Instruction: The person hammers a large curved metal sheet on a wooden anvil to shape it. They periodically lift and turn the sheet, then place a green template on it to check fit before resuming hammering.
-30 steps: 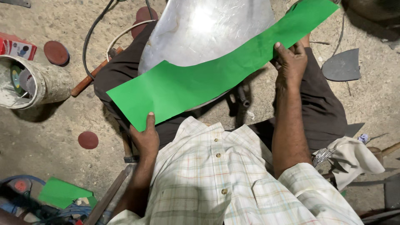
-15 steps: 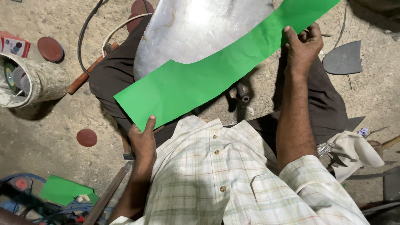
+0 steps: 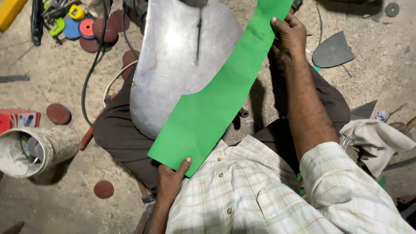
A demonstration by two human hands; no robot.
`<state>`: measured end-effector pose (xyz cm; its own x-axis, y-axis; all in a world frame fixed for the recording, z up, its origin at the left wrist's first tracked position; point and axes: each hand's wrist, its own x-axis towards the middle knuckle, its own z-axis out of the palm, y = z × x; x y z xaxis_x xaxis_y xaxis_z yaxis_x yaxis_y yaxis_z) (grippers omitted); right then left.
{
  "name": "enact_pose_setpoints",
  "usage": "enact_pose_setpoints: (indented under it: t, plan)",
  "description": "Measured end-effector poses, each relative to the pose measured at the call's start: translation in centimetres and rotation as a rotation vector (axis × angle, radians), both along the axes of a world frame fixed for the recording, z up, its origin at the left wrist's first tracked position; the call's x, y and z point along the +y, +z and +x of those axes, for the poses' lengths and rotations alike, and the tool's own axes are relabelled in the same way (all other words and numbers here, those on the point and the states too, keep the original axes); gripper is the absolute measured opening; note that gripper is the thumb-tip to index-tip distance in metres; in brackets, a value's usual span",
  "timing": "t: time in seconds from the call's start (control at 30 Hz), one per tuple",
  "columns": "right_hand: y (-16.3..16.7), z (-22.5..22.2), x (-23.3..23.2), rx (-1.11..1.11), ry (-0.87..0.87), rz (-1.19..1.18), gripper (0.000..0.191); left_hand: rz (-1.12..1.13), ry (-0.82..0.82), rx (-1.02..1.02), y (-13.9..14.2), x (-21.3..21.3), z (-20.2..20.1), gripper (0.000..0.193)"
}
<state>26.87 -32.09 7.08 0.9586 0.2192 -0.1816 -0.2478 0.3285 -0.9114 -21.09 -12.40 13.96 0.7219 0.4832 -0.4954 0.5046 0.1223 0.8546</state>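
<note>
A long green paper template (image 3: 216,99) with a curved edge lies diagonally over a curved, shiny sheet-metal panel (image 3: 173,60) resting across my lap. My left hand (image 3: 170,184) pinches the paper's near, wide end by my shirt. My right hand (image 3: 289,37) grips the far, narrow end near the top of the view, arm stretched forward. The paper covers the panel's right side.
Sandy floor all round. A white bucket (image 3: 30,149) lies at left beside a red box (image 3: 17,119). Dark red sanding discs (image 3: 58,113) and black cables (image 3: 93,65) lie scattered. A grey metal offcut (image 3: 333,51) and a white cloth (image 3: 377,141) lie right.
The green paper has swung from near-horizontal to a steep diagonal. My right hand carried its far end up and forward; my left hand stayed near my shirt.
</note>
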Motion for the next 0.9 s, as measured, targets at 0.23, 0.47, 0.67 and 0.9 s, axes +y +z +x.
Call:
enact_pose_setpoints:
  t: [0.23,0.47,0.67,0.9]
  plan:
    - [0.9,2.5,-0.9,0.011,-0.070,0.036,0.036,0.108,-0.169,0.216,2.1,-1.2,2.2,0.032]
    - [0.5,2.9,-3.2,0.089,-0.112,-0.112,0.035,0.154,-0.175,-0.037,0.7,-1.2,3.5,0.031]
    - [1.0,2.6,-4.7,0.100,-0.140,-0.090,0.036,0.105,-0.170,-0.074,-1.3,-1.0,3.8,0.032]
    - [0.2,1.8,-7.3,0.108,-0.219,-0.049,0.033,-0.033,-0.115,0.038,-5.4,0.1,4.4,0.037]
